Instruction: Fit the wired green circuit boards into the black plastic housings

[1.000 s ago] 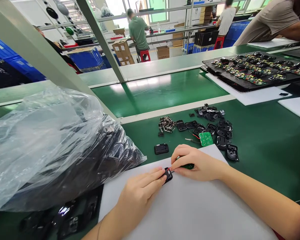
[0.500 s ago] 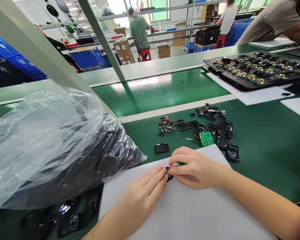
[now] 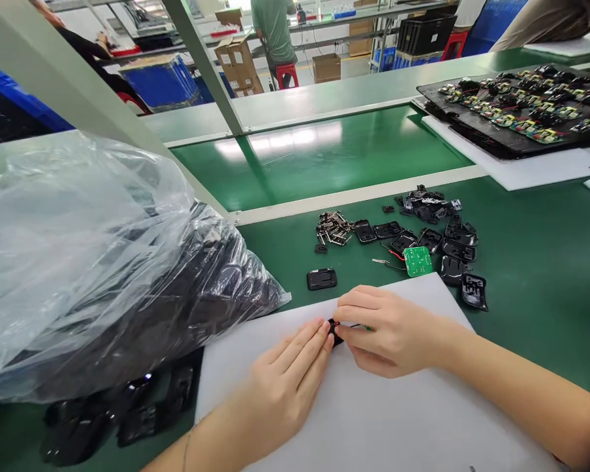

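My left hand (image 3: 285, 380) and my right hand (image 3: 386, 331) meet over a white sheet (image 3: 373, 419) on the green bench. Between their fingertips sits a small black plastic part (image 3: 334, 330). The left fingers press against its left side. The right hand is closed in a pinch on its right side and also covers a small green circuit board with a wire, of which only a sliver shows. Just beyond the hands lie a single black shell (image 3: 321, 278), another green circuit board (image 3: 417, 261) with red wires, and a scatter of black shells (image 3: 442, 239).
A big clear plastic bag (image 3: 103, 262) of black parts fills the left. Loose black shells (image 3: 128, 413) lie in front of it. Metal clips (image 3: 332, 228) are piled behind. A black tray of assembled boards (image 3: 511, 108) rests at the far right. People work in the background.
The view has tilted down and shifted a little. My right hand has closed further over the green board, so less of it and its red wire shows. Both hands stay on the black part.
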### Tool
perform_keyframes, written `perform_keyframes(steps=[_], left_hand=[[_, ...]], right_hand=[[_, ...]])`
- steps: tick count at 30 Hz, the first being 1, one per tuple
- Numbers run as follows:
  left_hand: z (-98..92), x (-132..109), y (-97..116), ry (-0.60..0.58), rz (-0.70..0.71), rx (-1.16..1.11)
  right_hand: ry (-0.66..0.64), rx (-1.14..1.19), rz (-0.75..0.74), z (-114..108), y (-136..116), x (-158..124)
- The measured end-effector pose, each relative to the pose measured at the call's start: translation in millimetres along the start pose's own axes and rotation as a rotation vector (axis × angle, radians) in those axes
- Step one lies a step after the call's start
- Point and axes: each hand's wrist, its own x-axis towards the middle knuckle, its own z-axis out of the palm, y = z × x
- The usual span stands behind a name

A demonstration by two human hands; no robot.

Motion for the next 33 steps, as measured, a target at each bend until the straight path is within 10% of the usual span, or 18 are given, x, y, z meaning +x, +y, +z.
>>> perform_keyframes(steps=[13,33], left_hand=[[-5.4,-6,-15,-0.059,-0.167,-0.365],[-4.6,12,-9,-0.013,0.019,-0.121]], right_hand=[[0.087,-0.015,-0.059,8,-3,1],[0.153,0.031,-0.077,15,-4,4]])
